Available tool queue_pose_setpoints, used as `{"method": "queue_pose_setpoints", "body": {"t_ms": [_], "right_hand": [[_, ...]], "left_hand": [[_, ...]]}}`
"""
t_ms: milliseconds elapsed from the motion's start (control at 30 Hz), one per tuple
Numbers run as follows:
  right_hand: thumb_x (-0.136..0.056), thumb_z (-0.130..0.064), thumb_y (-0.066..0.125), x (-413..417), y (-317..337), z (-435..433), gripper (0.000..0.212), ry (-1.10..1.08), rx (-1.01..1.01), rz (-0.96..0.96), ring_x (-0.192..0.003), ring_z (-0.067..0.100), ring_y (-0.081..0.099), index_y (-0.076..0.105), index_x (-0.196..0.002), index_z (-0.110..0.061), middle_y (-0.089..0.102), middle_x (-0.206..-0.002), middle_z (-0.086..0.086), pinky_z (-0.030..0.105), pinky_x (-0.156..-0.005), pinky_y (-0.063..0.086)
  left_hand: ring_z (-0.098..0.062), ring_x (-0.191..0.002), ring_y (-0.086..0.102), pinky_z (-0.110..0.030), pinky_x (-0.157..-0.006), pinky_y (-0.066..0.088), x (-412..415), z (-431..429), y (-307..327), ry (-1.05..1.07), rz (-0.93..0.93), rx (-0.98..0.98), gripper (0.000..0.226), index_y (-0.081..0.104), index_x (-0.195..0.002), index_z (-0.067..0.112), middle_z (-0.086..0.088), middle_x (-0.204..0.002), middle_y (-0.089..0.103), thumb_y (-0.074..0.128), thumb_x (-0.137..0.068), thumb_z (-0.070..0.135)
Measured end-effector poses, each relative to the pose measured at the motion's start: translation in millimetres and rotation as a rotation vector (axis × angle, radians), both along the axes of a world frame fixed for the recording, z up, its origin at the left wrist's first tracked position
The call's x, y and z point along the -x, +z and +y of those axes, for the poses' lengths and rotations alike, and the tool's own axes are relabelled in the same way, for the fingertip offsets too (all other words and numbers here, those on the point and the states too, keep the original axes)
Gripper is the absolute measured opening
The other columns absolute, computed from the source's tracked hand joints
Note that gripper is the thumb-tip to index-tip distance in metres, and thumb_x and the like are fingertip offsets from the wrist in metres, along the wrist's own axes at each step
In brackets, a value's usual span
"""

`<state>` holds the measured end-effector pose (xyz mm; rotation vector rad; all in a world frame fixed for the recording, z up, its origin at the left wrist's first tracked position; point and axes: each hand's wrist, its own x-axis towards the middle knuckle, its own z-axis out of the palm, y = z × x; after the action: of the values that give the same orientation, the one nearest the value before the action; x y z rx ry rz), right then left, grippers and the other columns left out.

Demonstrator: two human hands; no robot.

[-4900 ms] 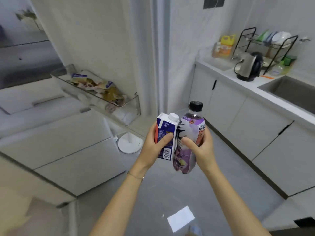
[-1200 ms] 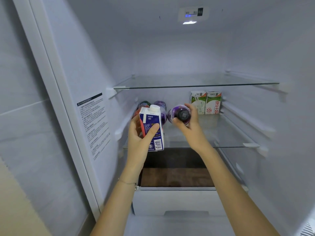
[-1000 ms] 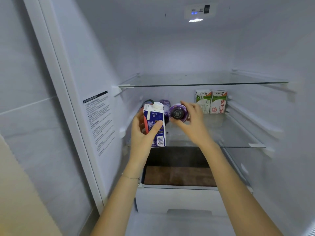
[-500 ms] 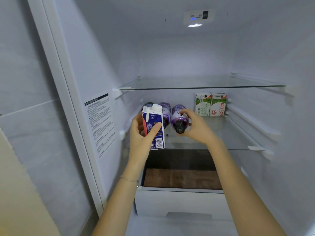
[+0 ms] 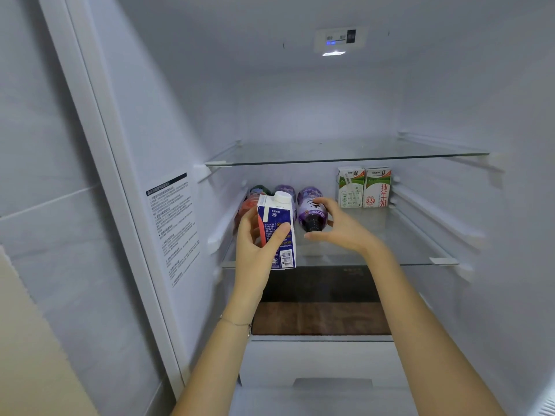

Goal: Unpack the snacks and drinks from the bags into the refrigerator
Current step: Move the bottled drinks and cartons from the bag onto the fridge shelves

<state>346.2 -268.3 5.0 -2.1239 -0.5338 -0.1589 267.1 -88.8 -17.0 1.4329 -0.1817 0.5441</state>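
Observation:
Inside the open refrigerator, my left hand (image 5: 258,250) grips a blue and white carton (image 5: 277,229) with a white cap, upright in front of the lower glass shelf (image 5: 405,250). A purple bottle (image 5: 310,208) lies on that shelf with its black cap pointing toward me. My right hand (image 5: 339,229) hovers just in front of it with fingers spread and relaxed, apart from the bottle. Another purple bottle (image 5: 285,190) and a red bottle (image 5: 250,202) lie to its left, partly hidden behind the carton.
Two green and white milk cartons (image 5: 363,187) stand at the back right of the lower shelf. An upper glass shelf (image 5: 345,159) sits above. A white drawer (image 5: 318,361) lies below, open over a dark brown bottom. The fridge wall with a label (image 5: 172,223) is at left.
My right hand has laid the purple bottle on the lower shelf beside the other bottles and let go, drawing back slightly. My left hand keeps holding the carton.

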Motion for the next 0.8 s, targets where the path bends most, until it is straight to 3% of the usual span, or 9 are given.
{"method": "queue_pose_setpoints", "body": {"t_ms": [133, 233, 333, 400, 467, 600, 700, 800], "right_hand": [[-0.081, -0.021, 0.076, 1, 1, 5, 0.081, -0.004, -0.006, 0.035, -0.12, 0.015, 0.047, 0.026, -0.145, -0.023, 0.035, -0.15, 0.006, 0.023, -0.095, 0.037], [-0.086, -0.029, 0.071, 10, -2, 8, 0.078, -0.048, -0.031, -0.052, -0.138, 0.018, 0.035, 0.025, -0.15, -0.023, 0.025, -0.157, 0.002, 0.025, -0.102, 0.033], [-0.093, -0.026, 0.06, 34, 3, 10, 0.059, 0.04, -0.263, -0.045, -0.128, 0.008, 0.044, 0.034, -0.146, -0.02, 0.041, -0.148, 0.0, 0.018, -0.099, 0.043], [-0.096, -0.023, 0.053, 52, 6, 10, 0.047, 0.11, -0.344, -0.017, -0.116, -0.005, 0.053, 0.04, -0.141, -0.021, 0.054, -0.133, -0.009, 0.008, -0.085, 0.047], [-0.096, -0.023, 0.051, 66, 7, 13, 0.039, 0.166, -0.379, 0.029, -0.104, -0.013, 0.057, 0.044, -0.134, -0.026, 0.057, -0.121, -0.019, 0.006, -0.078, 0.047], [-0.091, -0.028, 0.052, 79, -2, 16, 0.033, 0.167, -0.445, 0.058, -0.104, 0.002, 0.064, 0.051, -0.124, -0.028, 0.065, -0.118, -0.008, 0.018, -0.08, 0.052], [-0.095, -0.018, 0.052, 83, -6, 9, 0.031, 0.122, -0.499, 0.055, -0.101, 0.004, 0.066, 0.051, -0.125, -0.026, 0.066, -0.115, -0.007, 0.018, -0.078, 0.053], [-0.093, -0.019, 0.056, 83, -5, -2, 0.032, 0.065, -0.495, 0.04, -0.1, 0.004, 0.066, 0.05, -0.123, -0.028, 0.065, -0.114, -0.01, 0.022, -0.08, 0.056]], "left_hand": [[-0.015, -0.11, 0.065, -0.035, -0.089, 0.056, -1, -1, 0, -0.019, -0.022, -0.039, 0.074, 0.047, -0.138, 0.021, 0.001, -0.126, 0.064, 0.08, -0.073, 0.038], [-0.011, -0.108, 0.065, -0.03, -0.086, 0.057, 2, -2, 1, -0.018, -0.029, -0.01, 0.066, 0.047, -0.132, 0.024, 0.004, -0.125, 0.063, 0.079, -0.075, 0.035], [-0.006, -0.101, 0.067, -0.028, -0.085, 0.057, 5, -3, 3, -0.054, -0.02, 0.03, 0.04, 0.049, -0.118, 0.031, 0.007, -0.118, 0.065, 0.069, -0.084, 0.026], [-0.008, -0.104, 0.067, -0.03, -0.086, 0.057, 7, -4, 3, -0.075, -0.028, 0.018, 0.041, 0.051, -0.12, 0.032, 0.006, -0.12, 0.066, 0.066, -0.082, 0.034], [-0.013, -0.108, 0.066, -0.033, -0.089, 0.056, 8, -8, 3, -0.098, -0.025, 0.002, 0.042, 0.055, -0.12, 0.035, 0.004, -0.121, 0.066, 0.063, -0.08, 0.044], [-0.015, -0.115, 0.061, -0.039, -0.098, 0.052, 7, -20, 0, -0.106, -0.028, -0.07, 0.033, 0.058, -0.113, 0.049, 0.001, -0.131, 0.056, 0.059, -0.082, 0.06], [-0.011, -0.122, 0.054, -0.038, -0.104, 0.048, 5, -26, 0, -0.092, -0.033, -0.166, 0.046, 0.052, -0.124, 0.037, 0.005, -0.135, 0.046, 0.052, -0.083, 0.057], [-0.003, -0.118, 0.054, -0.03, -0.1, 0.05, 5, -32, 2, -0.146, -0.038, -0.204, 0.049, 0.047, -0.128, 0.034, 0.007, -0.135, 0.047, 0.049, -0.082, 0.052]]}}
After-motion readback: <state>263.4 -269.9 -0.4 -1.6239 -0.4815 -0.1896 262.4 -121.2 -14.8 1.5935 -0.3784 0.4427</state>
